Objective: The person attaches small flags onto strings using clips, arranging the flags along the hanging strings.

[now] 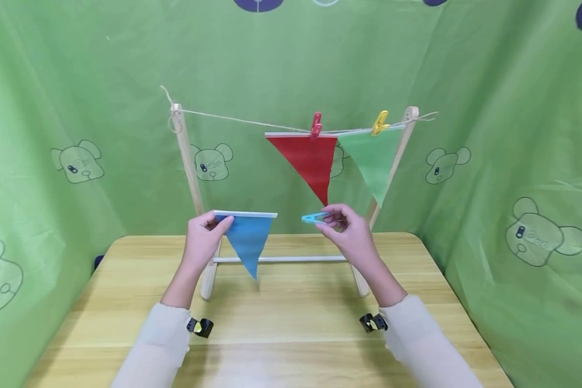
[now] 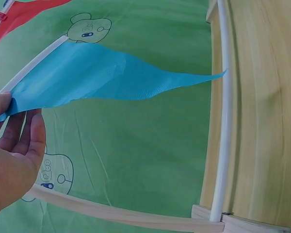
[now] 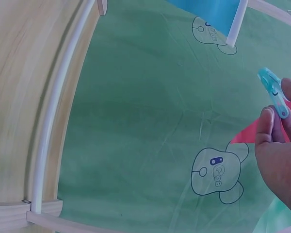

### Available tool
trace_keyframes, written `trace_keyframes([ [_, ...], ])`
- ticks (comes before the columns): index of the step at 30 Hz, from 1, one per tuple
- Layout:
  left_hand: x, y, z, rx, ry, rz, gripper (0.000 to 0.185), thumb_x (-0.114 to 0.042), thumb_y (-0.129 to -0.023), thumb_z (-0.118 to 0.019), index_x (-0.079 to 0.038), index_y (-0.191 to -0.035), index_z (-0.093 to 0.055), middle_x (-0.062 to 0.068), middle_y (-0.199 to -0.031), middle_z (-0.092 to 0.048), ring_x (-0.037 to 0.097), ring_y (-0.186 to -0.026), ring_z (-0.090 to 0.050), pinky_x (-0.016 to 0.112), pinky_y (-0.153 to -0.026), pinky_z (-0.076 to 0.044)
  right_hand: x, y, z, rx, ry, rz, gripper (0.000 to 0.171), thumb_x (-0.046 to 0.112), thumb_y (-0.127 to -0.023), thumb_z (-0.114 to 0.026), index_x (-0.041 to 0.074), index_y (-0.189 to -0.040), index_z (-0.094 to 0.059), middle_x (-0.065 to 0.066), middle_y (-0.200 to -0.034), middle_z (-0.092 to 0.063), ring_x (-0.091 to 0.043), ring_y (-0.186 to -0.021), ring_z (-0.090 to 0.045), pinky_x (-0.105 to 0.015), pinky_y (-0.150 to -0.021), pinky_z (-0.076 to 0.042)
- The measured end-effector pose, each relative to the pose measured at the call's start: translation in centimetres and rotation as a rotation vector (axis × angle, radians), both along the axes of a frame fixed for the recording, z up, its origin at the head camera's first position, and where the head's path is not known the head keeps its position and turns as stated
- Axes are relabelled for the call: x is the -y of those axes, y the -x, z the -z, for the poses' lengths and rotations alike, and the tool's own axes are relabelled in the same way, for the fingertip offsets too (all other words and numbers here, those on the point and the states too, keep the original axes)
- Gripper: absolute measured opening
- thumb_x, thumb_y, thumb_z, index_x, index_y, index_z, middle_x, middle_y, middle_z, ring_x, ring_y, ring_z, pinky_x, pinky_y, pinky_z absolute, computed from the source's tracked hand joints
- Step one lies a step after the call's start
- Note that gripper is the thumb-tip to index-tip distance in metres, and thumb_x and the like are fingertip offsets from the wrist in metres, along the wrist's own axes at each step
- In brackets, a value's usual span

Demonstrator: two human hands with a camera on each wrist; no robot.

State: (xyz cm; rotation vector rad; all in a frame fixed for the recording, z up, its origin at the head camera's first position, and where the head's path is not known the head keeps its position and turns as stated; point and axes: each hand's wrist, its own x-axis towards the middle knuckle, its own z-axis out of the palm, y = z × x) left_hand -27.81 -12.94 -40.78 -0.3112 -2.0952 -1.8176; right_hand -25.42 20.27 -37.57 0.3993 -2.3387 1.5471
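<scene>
Blue triangular paper flag with white top band held in the air above the light wooden surface, in front of the wooden drying frame; left hand pinches its upper left corner, right hand pinches a light-blue plastic clothes peg just right of the flag, not touching it. On the twine line strung across the frame: red triangular flag under a red peg, green triangular flag under a yellow peg. Judged status: two flags hung, blue one not yet on the line, left stretch of twine bare.
</scene>
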Motion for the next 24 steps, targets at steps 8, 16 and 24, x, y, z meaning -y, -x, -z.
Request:
trace_keyframes([
  [8, -0.1, 0.2, -0.9, 0.002, -0.014, 0.005, 0.025, -0.018, -0.097, -0.074, 0.007, -0.098, -0.073, 0.004, -0.077, -0.061, 0.011, -0.069, -0.051, 0.021, -0.061, -0.047, 0.2, -0.1, -1.3, -0.027, 0.033, -0.017, 0.035, 0.007, -0.090, -0.080, 0.000, -0.120, -0.065, -0.018, -0.107, -0.066, -0.022, -0.096, -0.062, -0.017, -0.083, -0.056],
  [16, -0.1, 0.7, -2.2, -0.013, -0.011, -0.015, 0.027, -0.022, -0.097, -0.074, 0.005, -0.104, -0.075, 0.007, -0.084, -0.067, 0.014, -0.074, -0.054, 0.021, -0.066, -0.051, 0.5, 0.3, -2.7, -0.069, 0.047, -0.029, 0.037, 0.005, -0.089, -0.080, 0.000, -0.123, -0.064, -0.020, -0.110, -0.066, -0.021, -0.097, -0.062, -0.017, -0.086, -0.056],
  [24, 0.0, 0.9, -3.3, -0.033, -0.025, -0.037, 0.026, -0.019, -0.098, -0.073, 0.006, -0.104, -0.073, 0.000, -0.079, -0.063, 0.012, -0.071, -0.051, 0.021, -0.063, -0.048, 1.2, 0.5, -4.0, -0.148, 0.047, -0.036, 0.035, 0.003, -0.089, -0.080, 0.000, -0.120, -0.064, -0.021, -0.112, -0.067, -0.021, -0.098, -0.064, -0.017, -0.087, -0.057],
])
